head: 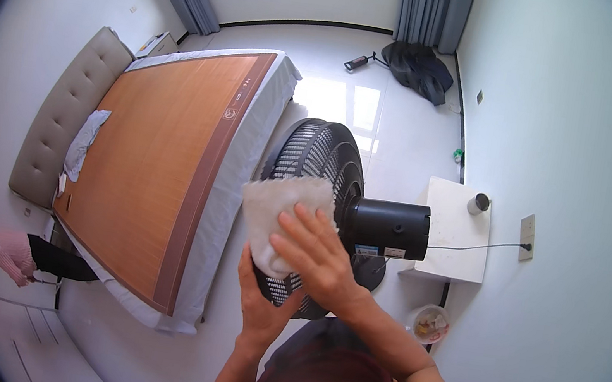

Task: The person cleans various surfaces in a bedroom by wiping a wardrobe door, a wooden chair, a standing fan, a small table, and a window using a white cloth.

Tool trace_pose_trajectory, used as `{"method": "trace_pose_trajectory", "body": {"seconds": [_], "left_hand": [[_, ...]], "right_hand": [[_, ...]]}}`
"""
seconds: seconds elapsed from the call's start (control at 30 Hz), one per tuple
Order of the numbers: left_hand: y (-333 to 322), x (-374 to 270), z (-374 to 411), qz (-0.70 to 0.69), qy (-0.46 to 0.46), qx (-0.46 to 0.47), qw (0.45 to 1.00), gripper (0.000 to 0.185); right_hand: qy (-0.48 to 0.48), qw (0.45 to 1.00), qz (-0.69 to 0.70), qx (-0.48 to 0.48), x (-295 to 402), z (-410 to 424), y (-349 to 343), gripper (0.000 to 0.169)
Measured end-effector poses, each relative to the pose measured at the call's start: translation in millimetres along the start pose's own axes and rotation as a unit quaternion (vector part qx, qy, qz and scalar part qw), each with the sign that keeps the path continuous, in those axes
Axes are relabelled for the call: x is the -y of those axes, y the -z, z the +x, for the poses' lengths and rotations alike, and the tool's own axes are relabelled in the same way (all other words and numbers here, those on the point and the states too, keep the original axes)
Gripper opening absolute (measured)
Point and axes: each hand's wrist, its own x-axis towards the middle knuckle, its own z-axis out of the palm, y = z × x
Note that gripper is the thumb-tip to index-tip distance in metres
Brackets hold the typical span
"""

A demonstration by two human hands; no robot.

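Note:
A black electric fan stands before me, its round guard turned toward the bed and its cylindrical motor housing toward the wall. My right hand lies spread over a pale cloth, pressing it on the guard's edge. The cloth covers part of the guard. Below it, my left hand grips the guard's lower rim, thumb and fingers apart around it. Part of the fan's dark round base shows beneath the housing; the stand is mostly hidden.
A bed with a woven mat fills the left. On the right, a white cabinet carries a metal cup; a cord runs to a wall socket. A waste bin stands nearby. Another person bends beside the bed.

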Motion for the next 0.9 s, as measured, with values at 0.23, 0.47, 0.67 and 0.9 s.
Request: {"method": "trace_pose_trajectory", "body": {"seconds": [0.23,0.47,0.67,0.9], "left_hand": [[14.0,3.2,2.0,0.015,-0.002,0.04,0.999,0.11],[27.2,33.1,23.4,-0.101,-0.104,0.116,0.983,0.106],[62.1,55.0,59.2,-0.131,-0.204,0.32,0.916,0.106],[61.8,80.6,86.1,-0.15,-0.276,0.378,0.871,0.108]], "right_hand": [[-0.059,0.998,-0.016,-0.03,-5.1,-91.4,-9.7,0.031],[-0.206,0.976,-0.024,-0.067,25.8,-67.8,19.3,0.034],[-0.162,0.966,-0.201,0.026,83.5,-6.4,-14.1,0.028],[-0.298,0.888,-0.324,-0.136,106.4,-43.7,-56.6,0.026]]}}
